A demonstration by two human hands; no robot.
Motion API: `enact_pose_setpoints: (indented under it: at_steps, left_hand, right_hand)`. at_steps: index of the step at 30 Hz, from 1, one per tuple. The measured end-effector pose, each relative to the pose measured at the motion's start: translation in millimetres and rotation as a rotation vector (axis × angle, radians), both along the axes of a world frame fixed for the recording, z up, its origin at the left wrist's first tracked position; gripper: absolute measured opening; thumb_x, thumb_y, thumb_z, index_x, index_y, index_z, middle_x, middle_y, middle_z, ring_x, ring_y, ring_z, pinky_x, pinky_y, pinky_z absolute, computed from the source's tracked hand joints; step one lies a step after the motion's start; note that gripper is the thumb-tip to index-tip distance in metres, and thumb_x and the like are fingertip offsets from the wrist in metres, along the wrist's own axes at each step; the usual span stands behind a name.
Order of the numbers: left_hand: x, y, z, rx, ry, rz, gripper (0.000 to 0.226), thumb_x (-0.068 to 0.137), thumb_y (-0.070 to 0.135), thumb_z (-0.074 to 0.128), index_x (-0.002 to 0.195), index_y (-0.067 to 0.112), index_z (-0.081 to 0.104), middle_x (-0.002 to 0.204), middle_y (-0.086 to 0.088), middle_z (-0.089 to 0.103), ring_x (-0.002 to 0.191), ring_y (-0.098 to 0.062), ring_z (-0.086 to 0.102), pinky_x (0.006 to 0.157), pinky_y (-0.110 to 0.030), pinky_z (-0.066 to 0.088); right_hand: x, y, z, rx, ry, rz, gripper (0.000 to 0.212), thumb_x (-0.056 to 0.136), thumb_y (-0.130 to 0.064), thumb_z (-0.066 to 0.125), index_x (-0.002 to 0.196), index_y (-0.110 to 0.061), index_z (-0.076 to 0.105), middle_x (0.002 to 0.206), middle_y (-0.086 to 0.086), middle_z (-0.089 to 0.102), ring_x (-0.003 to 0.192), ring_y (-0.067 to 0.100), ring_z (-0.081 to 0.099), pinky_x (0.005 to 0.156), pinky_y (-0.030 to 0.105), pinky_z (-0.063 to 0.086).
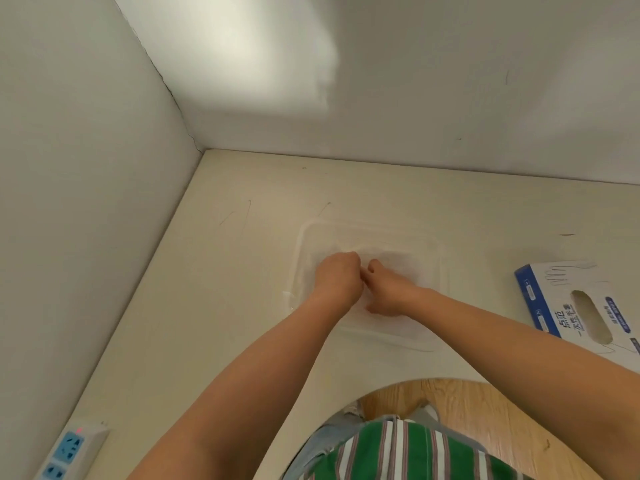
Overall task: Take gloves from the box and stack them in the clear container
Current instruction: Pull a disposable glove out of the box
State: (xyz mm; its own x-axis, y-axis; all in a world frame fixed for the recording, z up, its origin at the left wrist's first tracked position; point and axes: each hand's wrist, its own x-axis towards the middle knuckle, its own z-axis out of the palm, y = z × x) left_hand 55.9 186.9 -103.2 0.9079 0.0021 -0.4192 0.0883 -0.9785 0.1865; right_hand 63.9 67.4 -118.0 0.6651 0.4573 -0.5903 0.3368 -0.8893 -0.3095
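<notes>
Left hand, right hand meet inside clear container — box lies apart.

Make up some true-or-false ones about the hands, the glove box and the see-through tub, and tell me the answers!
1. The left hand and the right hand are both inside the clear container. True.
2. The glove box lies to the left of the container. False: it lies to the right.
3. The glove box is red. False: it is blue and white.
4. A power strip lies far to the left of the container. True.
5. The two hands are far apart. False: they are close together, almost touching.
</notes>
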Motion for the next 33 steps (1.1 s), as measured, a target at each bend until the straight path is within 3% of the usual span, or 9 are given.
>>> enact_pose_setpoints:
  at_steps: [3, 5, 8, 10, 14, 18, 21, 25, 33]
  left_hand:
    - [-3.4, 11.7, -26.5, -0.042, 0.148, 0.071, 0.056, 0.088, 0.025, 0.063, 0.134, 0.003, 0.042, 0.132, -0.013, 0.049, 0.117, -0.027, 0.054, 0.088, -0.03, 0.044]
    - [-4.9, 14.6, -35.6, -0.051, 0.198, 0.112, 0.071, 0.087, 0.031, 0.066, 0.14, 0.001, 0.031, 0.138, -0.015, 0.039, 0.122, -0.029, 0.049, 0.095, -0.032, 0.043]
    - [-6.6, 12.3, -27.2, -0.023, 0.178, 0.06, 0.063, 0.088, 0.031, 0.062, 0.138, 0.005, 0.035, 0.133, -0.011, 0.047, 0.117, -0.027, 0.053, 0.091, -0.032, 0.045]
    - [-6.9, 10.7, -14.7, 0.004, 0.073, 0.095, 0.041, 0.09, 0.024, 0.058, 0.128, 0.011, 0.049, 0.121, -0.007, 0.059, 0.109, -0.025, 0.059, 0.077, -0.03, 0.046]
    - [-8.5, -1.4, 22.0, 0.007, -0.302, 0.172, 0.015, 0.092, 0.019, 0.049, 0.097, 0.015, 0.063, 0.087, -0.003, 0.068, 0.08, -0.024, 0.062, 0.063, -0.031, 0.045]
    - [-4.1, -41.2, 53.6, -0.158, -0.549, 0.187, 0.017, 0.097, 0.033, 0.048, 0.095, 0.019, 0.057, 0.07, 0.001, 0.063, 0.067, -0.023, 0.06, 0.06, -0.032, 0.045]
    - [-3.1, -90.8, 68.0, -0.305, -0.625, 0.138, 0.016, 0.096, 0.033, 0.047, 0.097, 0.019, 0.056, 0.063, 0.001, 0.059, 0.063, -0.023, 0.058, 0.061, -0.035, 0.047]
    - [-8.0, -168.0, 66.8, -0.451, -0.51, 0.032, 0.014, 0.094, 0.033, 0.05, 0.096, 0.02, 0.056, 0.063, 0.0, 0.061, 0.062, -0.021, 0.058, 0.06, -0.034, 0.046]
    - [-25.6, -276.3, 21.2, -0.423, -0.054, -0.155, 0.028, 0.089, 0.024, 0.057, 0.117, 0.021, 0.053, 0.096, -0.005, 0.067, 0.089, -0.024, 0.062, 0.074, -0.035, 0.051]
  right_hand:
    - [0.1, -3.2, -1.6, 0.042, 0.033, -0.011, 0.098, 0.087, -0.026, 0.068, 0.155, -0.034, -0.001, 0.135, 0.009, 0.032, 0.105, 0.028, 0.053, 0.086, 0.038, 0.049]
    - [-0.4, -4.1, -2.7, 0.059, 0.05, -0.021, 0.101, 0.086, -0.026, 0.068, 0.155, -0.034, -0.005, 0.139, 0.009, 0.03, 0.11, 0.029, 0.052, 0.088, 0.037, 0.049]
    - [-0.8, -6.2, 1.6, 0.074, 0.075, -0.032, 0.098, 0.087, -0.029, 0.069, 0.155, -0.03, -0.002, 0.143, 0.01, 0.029, 0.118, 0.03, 0.051, 0.094, 0.036, 0.047]
    - [0.6, -10.9, 10.7, 0.14, 0.065, -0.064, 0.086, 0.089, -0.025, 0.067, 0.156, -0.026, 0.012, 0.141, 0.008, 0.04, 0.116, 0.026, 0.053, 0.095, 0.033, 0.046]
    - [2.0, -30.9, 48.7, 0.614, -0.065, -0.239, 0.033, 0.093, -0.009, 0.054, 0.124, -0.016, 0.063, 0.095, 0.003, 0.065, 0.072, 0.019, 0.064, 0.065, 0.03, 0.059]
    - [3.6, -69.9, 84.3, 0.868, -0.292, -0.327, 0.021, 0.095, -0.008, 0.052, 0.096, -0.016, 0.072, 0.07, -0.004, 0.064, 0.057, 0.008, 0.055, 0.056, 0.02, 0.048]
    - [6.7, -119.7, 87.9, 0.82, -0.434, -0.442, 0.018, 0.094, -0.011, 0.053, 0.092, -0.015, 0.071, 0.066, -0.009, 0.061, 0.059, 0.006, 0.055, 0.062, 0.022, 0.045]
    - [1.2, -203.0, 68.6, 0.568, -0.523, -0.608, 0.014, 0.091, -0.021, 0.055, 0.089, -0.018, 0.069, 0.075, -0.008, 0.064, 0.07, 0.014, 0.06, 0.07, 0.036, 0.052]
    - [-34.2, -311.4, 39.9, -0.005, -0.264, -0.779, 0.033, 0.093, -0.039, 0.049, 0.071, -0.015, 0.059, 0.073, 0.004, 0.061, 0.066, 0.02, 0.057, 0.061, 0.031, 0.046]
